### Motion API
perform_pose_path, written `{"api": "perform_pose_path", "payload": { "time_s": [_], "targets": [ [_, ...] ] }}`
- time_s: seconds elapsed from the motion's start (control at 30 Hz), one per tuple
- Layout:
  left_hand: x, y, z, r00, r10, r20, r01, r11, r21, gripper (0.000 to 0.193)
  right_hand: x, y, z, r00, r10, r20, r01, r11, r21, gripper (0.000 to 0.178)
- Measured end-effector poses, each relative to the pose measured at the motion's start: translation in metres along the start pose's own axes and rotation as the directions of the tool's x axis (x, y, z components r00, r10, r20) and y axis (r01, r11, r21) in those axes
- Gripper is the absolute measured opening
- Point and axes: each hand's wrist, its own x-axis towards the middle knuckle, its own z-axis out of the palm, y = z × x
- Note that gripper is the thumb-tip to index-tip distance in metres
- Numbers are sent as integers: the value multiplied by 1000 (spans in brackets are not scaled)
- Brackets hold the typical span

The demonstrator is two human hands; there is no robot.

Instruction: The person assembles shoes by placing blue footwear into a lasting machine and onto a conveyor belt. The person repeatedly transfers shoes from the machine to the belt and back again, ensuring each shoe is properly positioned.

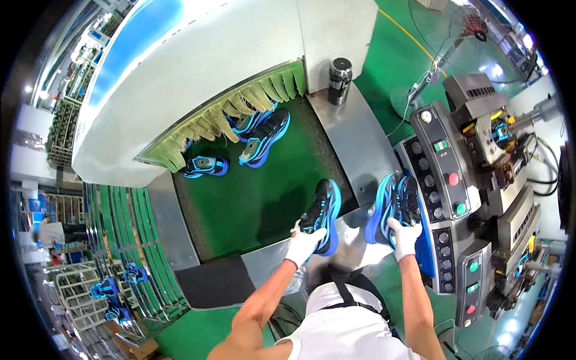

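White shirt (354,333) is filling the space on the near side of the green belt (228,210). At the belt's near right corner, the left hand (305,243) is clasping a black-and-blue shoe (327,213) by its nearer end; its long axis is running away from the wearer, the toe seemingly pointing outward. Right of the belt, the right hand (405,235) is gripping another shoe (378,219) at its near end, long axis running roughly parallel; its toe end is staying unclear. More shoes (267,143) are lying on the belt's far part. Good handling would mean holding firmly without creasing the uppers, and not letting soles be scraping the belt's metal edge.
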Motion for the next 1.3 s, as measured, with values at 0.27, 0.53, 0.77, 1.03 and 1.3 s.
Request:
{"api": "perform_pose_path", "payload": {
  "time_s": [0.27,0.53,0.77,1.03,1.3],
  "targets": [
    [10,27,32,876,30,482,-370,682,631,114,-156,36,-20,947,316,-66,-242,832,500,57],
    [-116,54,167,501,57,864,-720,580,380,86,-280,170,-106,668,730,-147,-306,449,840,66],
    [-211,-43,313,21,-307,952,-1000,-18,16,95,-397,275,-120,202,962,-186,471,71,880,49],
    [-518,-165,489,-464,-321,826,-880,58,-472,81,-534,412,-225,-559,698,-448,-150,446,883,78],
    [-599,-300,597,-579,-315,752,-778,-63,-625,71,-552,601,-303,-519,610,-599,-575,270,772,68]
  ]
}}
